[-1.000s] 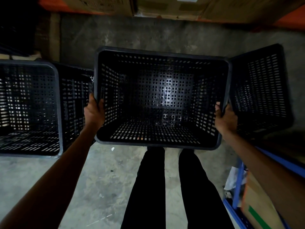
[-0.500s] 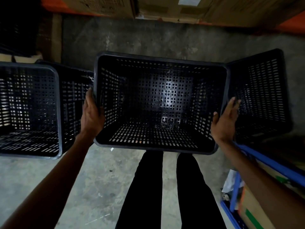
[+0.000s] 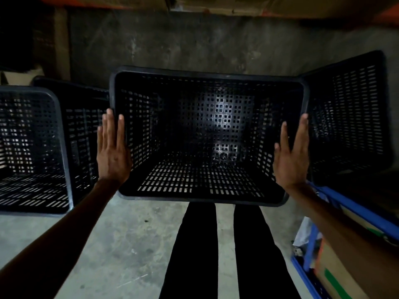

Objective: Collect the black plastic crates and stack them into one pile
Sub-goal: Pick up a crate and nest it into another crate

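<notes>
**Open palms flank the middle crate**

The middle black crate sits mouth-up on the concrete floor, just ahead of the person's dark trouser legs. The left hand and right hand lie flat against its side rims, fingers straight, each grip apart and clasping nothing. A left crate and a tilted right crate crowd close on both sides. A blue rack holding cardboard boxes hems in the lower right.
</notes>
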